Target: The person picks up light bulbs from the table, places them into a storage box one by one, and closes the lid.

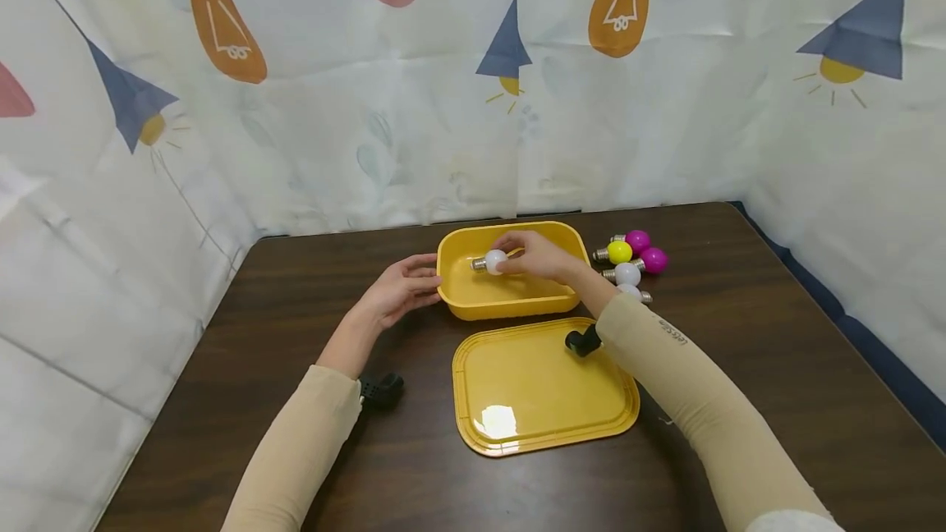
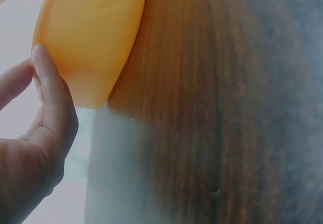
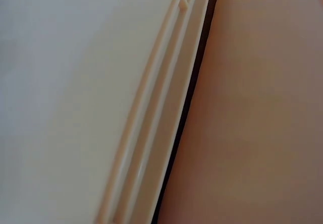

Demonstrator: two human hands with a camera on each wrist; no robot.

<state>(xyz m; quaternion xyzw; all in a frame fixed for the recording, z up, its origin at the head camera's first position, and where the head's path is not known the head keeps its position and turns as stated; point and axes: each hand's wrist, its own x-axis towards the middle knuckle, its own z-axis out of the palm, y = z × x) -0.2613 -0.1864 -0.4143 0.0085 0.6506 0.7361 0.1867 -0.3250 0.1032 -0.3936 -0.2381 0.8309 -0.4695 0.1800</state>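
My right hand (image 1: 538, 258) pinches a round white bulb (image 1: 496, 262) with a metal screw base over a rectangular yellow plastic tub (image 1: 510, 309); my left hand (image 1: 399, 290), fingers loosely extended, touches the tub's left end.

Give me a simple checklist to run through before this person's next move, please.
1. Right hand gripping a white bulb: ok.
2. That bulb within the yellow box's rim, seen from the head camera: ok.
3. That bulb resting on the box's floor: cannot tell.
4. Left hand touching the box's left end: ok.
5. Yellow lid off the box: ok.
6. Other bulbs inside the box: not ok, five lie outside.
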